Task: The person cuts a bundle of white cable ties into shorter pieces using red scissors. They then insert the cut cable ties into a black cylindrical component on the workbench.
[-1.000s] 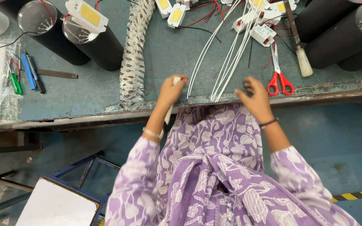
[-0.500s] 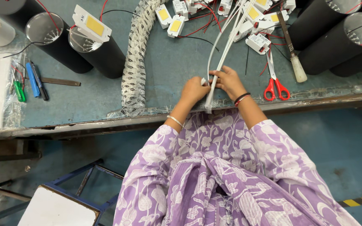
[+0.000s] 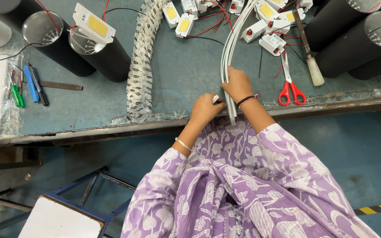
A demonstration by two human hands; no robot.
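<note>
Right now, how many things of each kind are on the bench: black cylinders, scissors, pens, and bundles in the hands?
Black cylinders: 5 in view, some cut by the frame edge
Red-handled scissors: 1
Pens and markers: 3
White tube bundle: 1, gripped by right hand, left hand at its lower end
Total: 10

Bright, even overhead light; shadows short and soft, thin dark band under bench edge. Mild glare on metal rims of black cylinders and on crinkled plastic wrap. Focus sharp throughout, no motion blur. Wide-angle bowing at frame edges, bench line curved.
</note>
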